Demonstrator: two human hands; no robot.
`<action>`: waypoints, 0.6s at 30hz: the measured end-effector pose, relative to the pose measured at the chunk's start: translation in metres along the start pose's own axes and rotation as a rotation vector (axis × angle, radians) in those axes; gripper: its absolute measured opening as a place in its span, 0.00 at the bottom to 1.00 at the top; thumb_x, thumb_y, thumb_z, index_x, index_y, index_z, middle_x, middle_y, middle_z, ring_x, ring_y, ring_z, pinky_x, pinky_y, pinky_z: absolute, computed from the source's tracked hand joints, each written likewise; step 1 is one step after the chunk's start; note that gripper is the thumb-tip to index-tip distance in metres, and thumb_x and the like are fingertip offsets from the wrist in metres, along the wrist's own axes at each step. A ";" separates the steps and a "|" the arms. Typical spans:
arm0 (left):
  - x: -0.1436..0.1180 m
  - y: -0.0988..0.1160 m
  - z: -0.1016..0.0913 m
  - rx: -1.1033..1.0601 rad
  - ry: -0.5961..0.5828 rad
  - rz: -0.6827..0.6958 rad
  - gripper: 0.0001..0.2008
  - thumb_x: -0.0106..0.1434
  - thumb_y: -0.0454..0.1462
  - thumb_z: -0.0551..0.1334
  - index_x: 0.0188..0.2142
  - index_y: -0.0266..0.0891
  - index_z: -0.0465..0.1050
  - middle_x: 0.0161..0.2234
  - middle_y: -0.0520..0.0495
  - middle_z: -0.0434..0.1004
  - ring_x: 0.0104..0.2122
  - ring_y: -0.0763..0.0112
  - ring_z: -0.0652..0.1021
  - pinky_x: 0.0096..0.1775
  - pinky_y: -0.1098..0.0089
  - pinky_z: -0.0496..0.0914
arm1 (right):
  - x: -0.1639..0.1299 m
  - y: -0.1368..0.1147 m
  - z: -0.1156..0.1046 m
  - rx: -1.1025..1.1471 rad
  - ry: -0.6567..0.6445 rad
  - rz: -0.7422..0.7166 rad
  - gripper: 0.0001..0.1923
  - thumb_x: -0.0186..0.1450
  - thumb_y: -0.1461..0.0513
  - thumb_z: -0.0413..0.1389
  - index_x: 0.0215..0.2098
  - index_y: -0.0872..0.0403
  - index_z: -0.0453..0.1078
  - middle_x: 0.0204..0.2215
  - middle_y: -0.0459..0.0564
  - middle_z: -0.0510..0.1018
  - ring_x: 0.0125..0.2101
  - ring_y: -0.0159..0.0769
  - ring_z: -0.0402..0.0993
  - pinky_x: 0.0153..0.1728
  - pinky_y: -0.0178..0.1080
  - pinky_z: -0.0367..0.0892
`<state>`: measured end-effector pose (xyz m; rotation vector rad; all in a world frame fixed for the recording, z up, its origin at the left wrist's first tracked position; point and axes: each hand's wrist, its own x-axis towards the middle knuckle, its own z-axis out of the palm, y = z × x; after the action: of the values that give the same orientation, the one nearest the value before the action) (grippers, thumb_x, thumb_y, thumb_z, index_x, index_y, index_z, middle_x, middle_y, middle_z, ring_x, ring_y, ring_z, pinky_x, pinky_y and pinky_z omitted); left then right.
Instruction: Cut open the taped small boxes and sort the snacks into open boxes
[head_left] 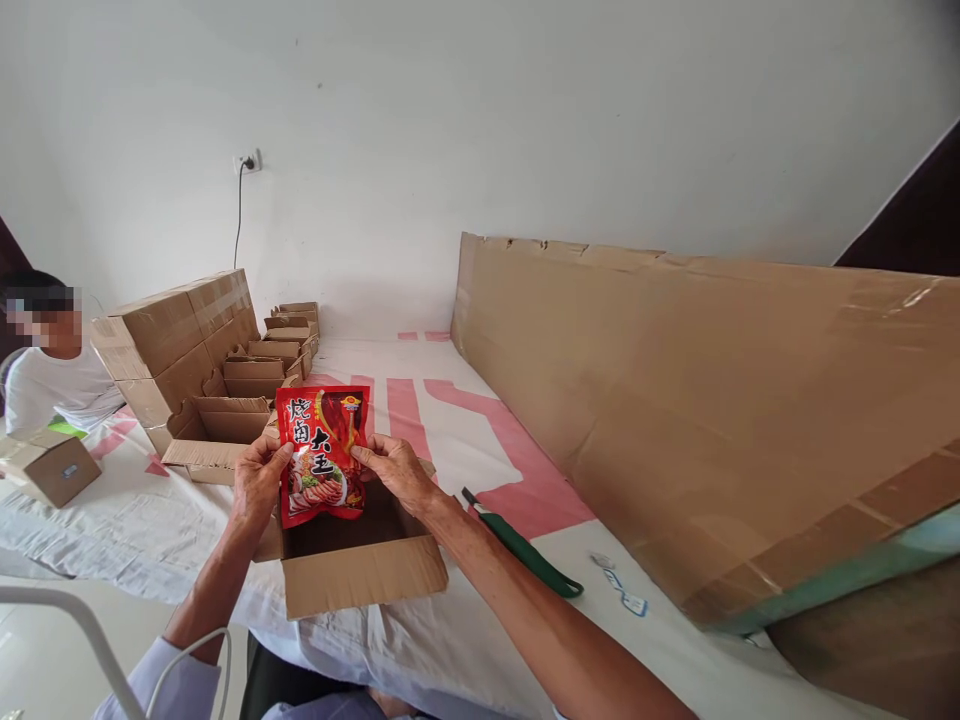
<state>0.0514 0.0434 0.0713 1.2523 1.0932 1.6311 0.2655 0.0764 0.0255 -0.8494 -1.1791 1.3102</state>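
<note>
A red printed food packet (322, 452) stands upright between both hands, just above an open cardboard box (365, 577) on the table. My left hand (257, 480) grips the packet's left edge. My right hand (395, 470) grips its right edge. The box's near flap hangs toward me, and its dark inside shows below the packet.
A row of open small boxes (259, 378) and a taped large carton (176, 335) sit at back left. A big flattened cardboard sheet (697, 410) leans along the right. A green-handled cutter (525, 548) lies right of my forearm. Another person (49, 365) sits at far left by a small box (51, 465).
</note>
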 end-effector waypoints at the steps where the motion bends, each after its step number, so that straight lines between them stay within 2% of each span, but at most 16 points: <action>1: 0.000 0.000 0.001 -0.003 -0.003 -0.001 0.22 0.45 0.50 0.81 0.22 0.40 0.74 0.21 0.54 0.77 0.21 0.76 0.73 0.25 0.75 0.71 | 0.001 0.001 0.001 0.006 0.007 -0.005 0.26 0.46 0.42 0.76 0.23 0.50 0.73 0.22 0.43 0.78 0.27 0.36 0.74 0.30 0.40 0.74; 6: 0.000 0.002 0.004 -0.022 -0.021 -0.024 0.23 0.45 0.50 0.81 0.23 0.39 0.74 0.22 0.53 0.77 0.21 0.76 0.73 0.25 0.75 0.71 | -0.004 -0.006 0.002 0.053 0.010 -0.026 0.27 0.48 0.40 0.75 0.27 0.50 0.76 0.27 0.45 0.82 0.31 0.40 0.77 0.34 0.41 0.75; 9: 0.002 0.002 0.006 -0.073 0.030 -0.011 0.24 0.44 0.50 0.82 0.23 0.39 0.73 0.21 0.55 0.76 0.20 0.77 0.72 0.25 0.75 0.70 | -0.010 -0.011 0.003 0.138 -0.143 0.084 0.29 0.49 0.39 0.75 0.36 0.50 0.81 0.33 0.47 0.86 0.34 0.41 0.81 0.37 0.42 0.77; 11: 0.003 -0.001 0.007 -0.093 0.060 -0.020 0.24 0.44 0.50 0.81 0.24 0.40 0.72 0.21 0.56 0.75 0.20 0.77 0.72 0.24 0.75 0.70 | -0.012 -0.011 0.004 0.168 -0.233 0.166 0.30 0.49 0.39 0.75 0.38 0.51 0.82 0.34 0.50 0.87 0.35 0.43 0.83 0.37 0.44 0.78; 16: 0.007 -0.011 0.006 -0.090 0.066 -0.009 0.24 0.45 0.51 0.81 0.25 0.39 0.73 0.22 0.55 0.75 0.20 0.77 0.72 0.24 0.75 0.68 | -0.013 -0.008 0.008 0.192 -0.116 0.108 0.31 0.48 0.39 0.75 0.37 0.52 0.83 0.33 0.51 0.88 0.36 0.45 0.84 0.38 0.45 0.80; 18: 0.008 -0.014 0.006 -0.102 0.090 0.012 0.24 0.46 0.52 0.81 0.25 0.40 0.72 0.22 0.56 0.75 0.21 0.77 0.72 0.25 0.75 0.69 | -0.014 -0.008 0.009 0.191 -0.155 0.116 0.31 0.51 0.38 0.74 0.41 0.51 0.83 0.37 0.51 0.88 0.36 0.45 0.84 0.36 0.45 0.80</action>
<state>0.0566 0.0566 0.0611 1.1311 1.0440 1.7448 0.2602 0.0605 0.0332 -0.6947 -1.1161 1.5798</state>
